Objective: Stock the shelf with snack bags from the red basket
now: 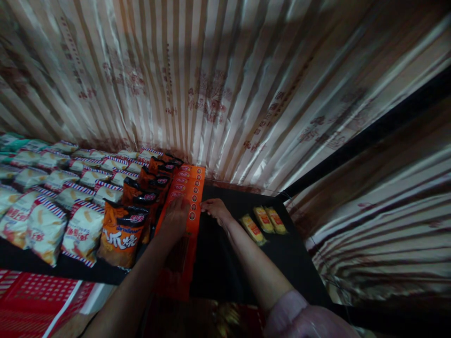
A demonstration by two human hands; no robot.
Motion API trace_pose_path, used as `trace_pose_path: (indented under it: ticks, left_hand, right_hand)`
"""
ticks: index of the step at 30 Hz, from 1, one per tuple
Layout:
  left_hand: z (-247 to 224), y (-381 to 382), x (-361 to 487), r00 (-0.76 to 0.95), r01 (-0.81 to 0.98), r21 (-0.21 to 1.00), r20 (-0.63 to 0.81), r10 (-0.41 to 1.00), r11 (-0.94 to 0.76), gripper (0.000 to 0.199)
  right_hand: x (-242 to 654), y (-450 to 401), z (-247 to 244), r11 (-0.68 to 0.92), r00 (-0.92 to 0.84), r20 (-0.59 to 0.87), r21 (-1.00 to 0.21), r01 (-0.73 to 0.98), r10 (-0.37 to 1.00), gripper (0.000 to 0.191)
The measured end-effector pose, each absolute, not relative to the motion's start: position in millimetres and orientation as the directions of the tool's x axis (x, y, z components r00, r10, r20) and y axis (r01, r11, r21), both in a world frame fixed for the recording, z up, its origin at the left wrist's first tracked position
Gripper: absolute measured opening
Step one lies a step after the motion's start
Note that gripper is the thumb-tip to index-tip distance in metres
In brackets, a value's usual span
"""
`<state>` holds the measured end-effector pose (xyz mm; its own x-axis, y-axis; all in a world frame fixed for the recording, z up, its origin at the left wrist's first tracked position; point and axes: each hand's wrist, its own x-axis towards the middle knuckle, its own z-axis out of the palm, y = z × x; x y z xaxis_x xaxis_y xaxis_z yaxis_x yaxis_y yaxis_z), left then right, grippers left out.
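Note:
Flat orange snack packets (194, 188) lie overlapped in a long row on the black table, with round pictures down their right side. My left hand (174, 216) rests over the left part of this row, its fingers laid on the packets and dimly lit. At the right edge of the row, my right hand (217, 210) has thumb and fingers pinched together on the edge of one orange packet. Puffed orange-and-black snack bags (120, 237) stand in a line just left of my left hand.
Several rows of white snack bags (82, 230) fill the left of the table, with green bags (14, 143) behind. Three yellow packets (265, 219) lie right of my right hand. A red plastic basket (38, 300) sits below the front edge. A striped curtain (218, 94) hangs behind.

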<state>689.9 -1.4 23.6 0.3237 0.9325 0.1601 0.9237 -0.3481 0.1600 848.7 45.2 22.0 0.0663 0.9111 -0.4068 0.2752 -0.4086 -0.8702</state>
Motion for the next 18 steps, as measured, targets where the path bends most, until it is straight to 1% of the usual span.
trace_pose_path:
  ticks: [5, 8, 13, 18]
  left_hand:
    - [31.7, -4.0, 689.5, 0.391, 0.879, 0.222, 0.174, 0.904, -0.423, 0.037]
    - [31.8, -4.7, 688.1, 0.426, 0.858, 0.25, 0.141, 0.894, -0.448, 0.038]
    - [30.6, -4.2, 686.4, 0.459, 0.846, 0.261, 0.089, 0.884, -0.465, 0.031]
    - [35.5, -5.5, 687.7, 0.439, 0.855, 0.266, 0.085, 0.894, -0.445, 0.029]
  right_hand:
    - [848.7, 45.2, 19.9, -0.426, 0.081, -0.423, -0.854, 0.297, 0.903, 0.015]
    - [848.7, 46.3, 19.2, -0.436, 0.082, -0.432, -0.849, 0.3, 0.898, 0.014]
    - [848.7, 46.3, 19.2, -0.437, 0.078, -0.434, -0.849, 0.296, 0.897, 0.016]
    - [849.4, 46.8, 15.9, -0.432, 0.076, -0.43, -0.851, 0.298, 0.9, 0.017]
